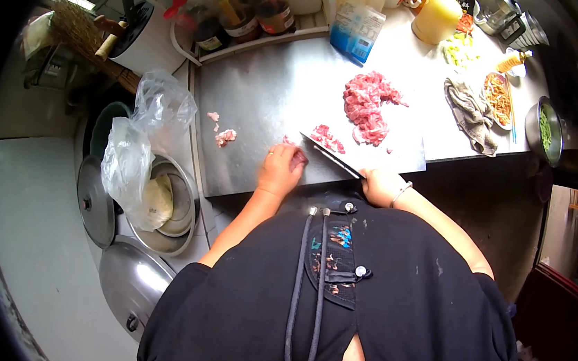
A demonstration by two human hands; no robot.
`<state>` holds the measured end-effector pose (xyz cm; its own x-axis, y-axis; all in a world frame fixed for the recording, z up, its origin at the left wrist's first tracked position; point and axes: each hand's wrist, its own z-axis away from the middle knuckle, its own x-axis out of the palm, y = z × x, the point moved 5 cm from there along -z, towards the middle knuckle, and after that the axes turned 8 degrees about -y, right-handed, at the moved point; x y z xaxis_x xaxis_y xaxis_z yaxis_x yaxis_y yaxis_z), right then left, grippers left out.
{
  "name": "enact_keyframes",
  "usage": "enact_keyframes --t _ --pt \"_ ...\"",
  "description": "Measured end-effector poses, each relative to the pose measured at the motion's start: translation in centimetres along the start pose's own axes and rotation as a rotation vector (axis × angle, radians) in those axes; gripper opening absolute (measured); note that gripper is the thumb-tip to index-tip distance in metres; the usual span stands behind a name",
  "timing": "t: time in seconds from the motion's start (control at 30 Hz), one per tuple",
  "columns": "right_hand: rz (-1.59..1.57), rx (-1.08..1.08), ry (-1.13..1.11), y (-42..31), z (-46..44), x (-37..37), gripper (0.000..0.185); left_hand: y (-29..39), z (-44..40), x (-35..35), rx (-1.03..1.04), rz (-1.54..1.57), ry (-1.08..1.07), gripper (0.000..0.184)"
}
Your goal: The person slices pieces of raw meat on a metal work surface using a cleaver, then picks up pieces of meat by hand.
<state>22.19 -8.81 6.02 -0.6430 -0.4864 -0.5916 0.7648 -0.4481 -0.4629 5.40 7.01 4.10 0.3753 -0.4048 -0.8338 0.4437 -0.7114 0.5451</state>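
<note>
My right hand [380,187] is closed round the handle of a knife [333,155], its blade pointing left across the metal worktop's near edge. Left of the blade, my left hand [282,169] rests with curled fingers on a small piece of raw meat [289,140], mostly covered by them. Just beyond the blade lie cut bits of red meat [328,138]. A larger heap of sliced raw meat [365,108] sits farther back to the right. Pale fatty scraps [225,137] lie on the left part of the metal worktop [257,80].
Sauce bottles [271,5] stand in a rack behind the worktop, near a blue-and-white packet [356,34]. To the right are a grey cloth [473,111], a plate of shredded food [497,99] and a metal bowl [534,131]. Plastic bags [127,165] and pot lids [130,280] occupy the left.
</note>
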Motion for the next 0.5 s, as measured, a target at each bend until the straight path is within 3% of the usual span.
enact_keyframes --t 0.17,0.5 --pt "0.021 -0.11 0.085 -2.1 0.2 -0.1 0.028 2.7 0.5 1.9 0.013 0.046 -0.075 0.023" --pt "0.081 -0.083 0.038 -1.8 0.5 0.5 0.034 2.6 0.3 2.3 0.003 -0.011 -0.085 0.03"
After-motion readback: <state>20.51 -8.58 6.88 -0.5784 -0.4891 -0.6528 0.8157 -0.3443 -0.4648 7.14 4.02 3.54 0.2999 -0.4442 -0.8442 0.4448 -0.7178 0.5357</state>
